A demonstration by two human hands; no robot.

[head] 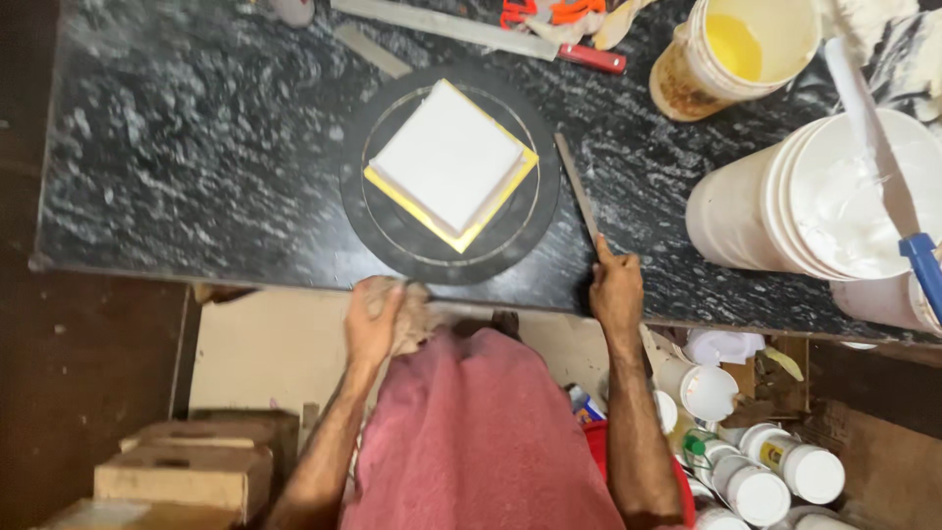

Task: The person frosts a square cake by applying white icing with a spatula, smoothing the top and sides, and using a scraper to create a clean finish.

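Dark speckled counter, a square cake on a round black board at its middle.

Cake (pixel 448 157) sits white-iced on a yellow base, corners turned diamond-wise, straight ahead of both hands. Right hand (pixel 616 292) is closed on the handle of a long flat blade (pixel 579 189), which runs away from it up the board's (pixel 510 245) right rim, beside the cake, not touching. Left hand (pixel 378 319) is clenched round a crumpled cloth (pixel 412 316) at the counter's near edge. Right of these, a bucket (pixel 746 211) holds white icing and a blue-handled spatula; a tub (pixel 687 74) behind holds yellow liquid.
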